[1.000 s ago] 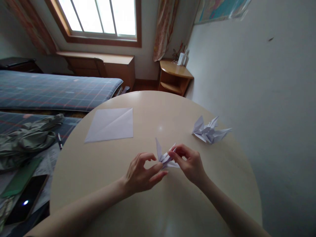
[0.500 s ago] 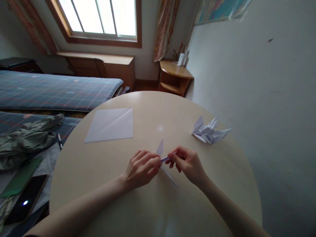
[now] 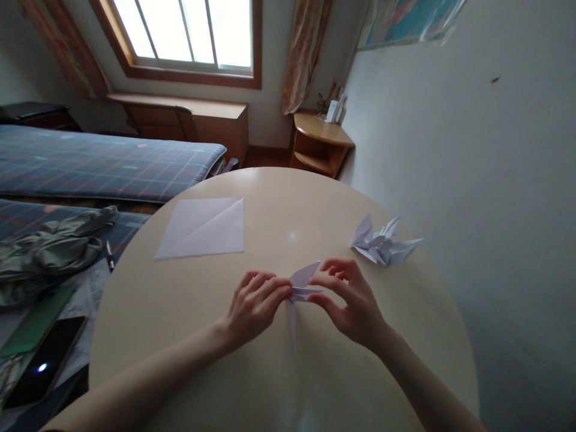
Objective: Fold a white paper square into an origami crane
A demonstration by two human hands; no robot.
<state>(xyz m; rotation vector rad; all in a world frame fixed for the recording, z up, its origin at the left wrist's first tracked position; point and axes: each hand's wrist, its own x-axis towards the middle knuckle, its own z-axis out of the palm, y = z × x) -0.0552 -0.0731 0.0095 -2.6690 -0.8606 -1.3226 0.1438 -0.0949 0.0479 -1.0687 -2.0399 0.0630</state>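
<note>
Near the middle of the round cream table [image 3: 193, 336], my left hand [image 3: 257, 303] pinches one end of a folded white paper piece [image 3: 303, 276]. Pointed flaps of it stick out to the upper right, to the right and down toward me. My right hand [image 3: 348, 294] is at the paper's right side, thumb and fingers apart around the flap that points right; whether a fingertip touches it I cannot tell. Several folded paper cranes [image 3: 382, 243] sit bunched at the table's right. A creased white paper sheet [image 3: 204, 228] lies flat at the back left.
Left of the table, a plaid bed [image 3: 130, 225] holds a crumpled grey-green cloth [image 3: 54, 246], a pen [image 3: 110, 257], papers, a green item [image 3: 38, 321] and a phone [image 3: 45, 360]. A white wall [image 3: 508, 198] rises at the right. A corner shelf [image 3: 321, 129] stands behind.
My right thumb and fingers have spread from their pinch on the paper. The folded piece has turned, its upper flap now leaning right and its lower flap pointing straight down toward me.
</note>
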